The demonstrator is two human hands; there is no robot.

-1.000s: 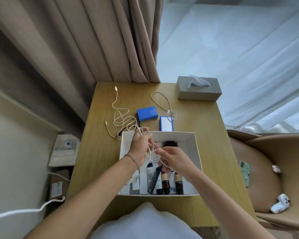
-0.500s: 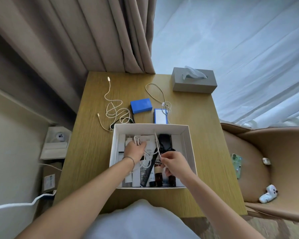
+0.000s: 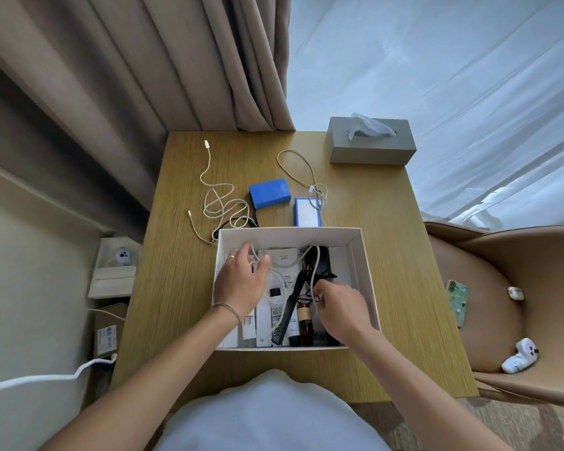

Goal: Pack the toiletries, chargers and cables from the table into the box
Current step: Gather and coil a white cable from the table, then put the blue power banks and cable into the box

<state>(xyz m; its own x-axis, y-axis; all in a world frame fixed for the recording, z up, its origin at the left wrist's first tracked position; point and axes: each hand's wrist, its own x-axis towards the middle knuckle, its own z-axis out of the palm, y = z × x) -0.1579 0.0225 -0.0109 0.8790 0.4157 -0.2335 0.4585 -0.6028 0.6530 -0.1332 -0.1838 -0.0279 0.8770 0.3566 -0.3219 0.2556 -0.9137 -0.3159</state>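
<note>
A white open box (image 3: 363,255) sits on the wooden table (image 3: 388,255) near me. It holds white tubes, a black comb (image 3: 288,309), dark bottles and a white cable (image 3: 314,268). My left hand (image 3: 241,281) is flat over the cable loops at the box's left, fingers spread. My right hand (image 3: 342,307) pinches the same cable at the box's right. Behind the box lie a tangled beige cable (image 3: 217,203), a blue power bank (image 3: 270,193), a white and blue charger (image 3: 307,212) and a second looped cable (image 3: 302,170).
A grey tissue box (image 3: 372,141) stands at the table's far right corner. Curtains hang behind. A tan chair (image 3: 502,288) on the right holds a phone (image 3: 457,301) and small white items. Boxes and a white cord lie on the floor at left.
Both hands have gone down from above the box's far rim into the box with the white cable. My left hand has spread flat over the loops.
</note>
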